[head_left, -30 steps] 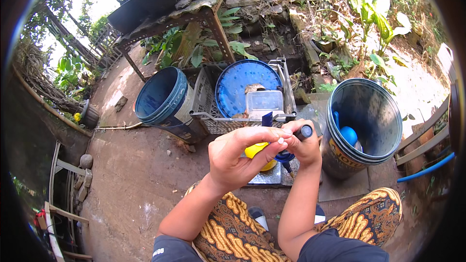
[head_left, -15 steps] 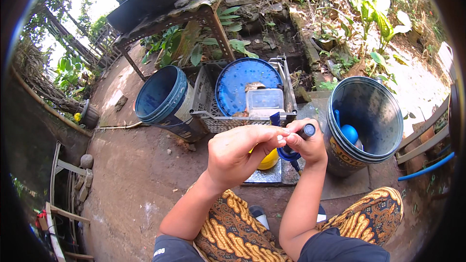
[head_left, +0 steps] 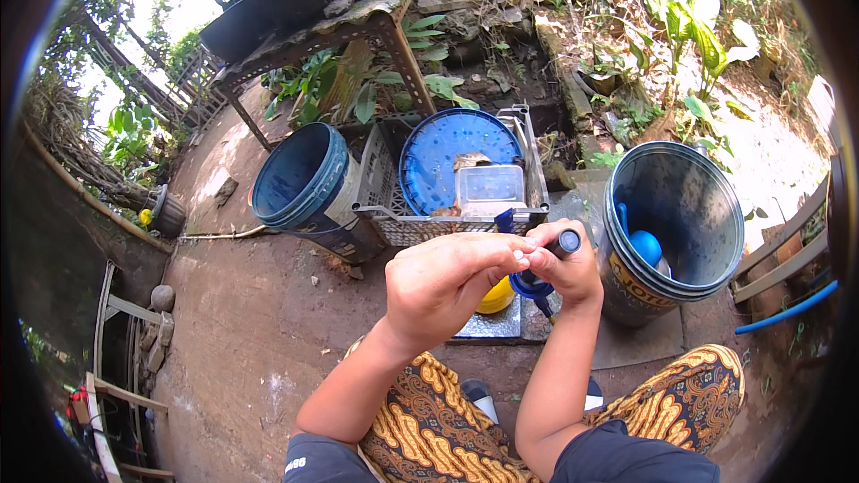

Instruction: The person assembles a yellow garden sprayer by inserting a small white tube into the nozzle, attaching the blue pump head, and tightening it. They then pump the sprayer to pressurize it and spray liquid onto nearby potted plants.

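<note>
My right hand (head_left: pixel 573 266) is closed around a dark, round-ended handle (head_left: pixel 569 240), whose blue parts show above and below the fingers. What kind of tool it belongs to I cannot make out. My left hand (head_left: pixel 447 279) meets it from the left, fingers bent and pressed together, the fingertips touching those of the right. Whatever lies between them is hidden or too small to name. Beneath the hands, a yellow round thing (head_left: pixel 496 299) stands on a grey speckled slab (head_left: pixel 494 326), partly covered by the hands.
A grey plastic crate (head_left: pixel 413 231) ahead holds a blue round lid (head_left: pixel 429 161) and a clear plastic box (head_left: pixel 489 186). One bucket (head_left: pixel 356 215) leans at its left. Another bucket (head_left: pixel 637 291), at right, contains a blue rounded object (head_left: pixel 644 247). A metal-legged table (head_left: pixel 407 63) stands behind.
Both hands keep nearly the same place and hold. The whole view shifts very slightly; nothing is picked up or put down.
</note>
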